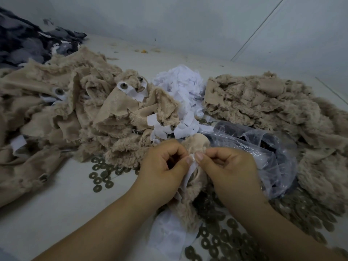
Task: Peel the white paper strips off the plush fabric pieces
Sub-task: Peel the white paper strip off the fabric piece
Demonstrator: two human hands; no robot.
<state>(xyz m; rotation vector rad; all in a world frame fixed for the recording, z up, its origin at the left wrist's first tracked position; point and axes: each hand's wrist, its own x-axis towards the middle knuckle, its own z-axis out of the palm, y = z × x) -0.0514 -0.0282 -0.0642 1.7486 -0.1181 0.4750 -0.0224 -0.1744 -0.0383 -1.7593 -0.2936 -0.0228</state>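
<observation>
A beige plush fabric piece (195, 187) is held up between both hands at the centre of the view. A white paper strip (189, 175) runs down its face. My left hand (165, 166) pinches the strip's top end between thumb and forefinger. My right hand (224, 164) pinches the fabric's upper edge right beside it, thumb tips almost touching. A big heap of plush pieces with paper strips and plastic eyes (75, 110) lies to the left. Another plush heap (273, 110) lies to the right.
A mound of loose white paper strips (180, 83) sits at the back centre. A clear plastic bag (263, 153) lies right of my hands. Several dark round washers (101, 176) are scattered on the white table, many more at the lower right (226, 240). Dark patterned fabric (28, 40) lies far left.
</observation>
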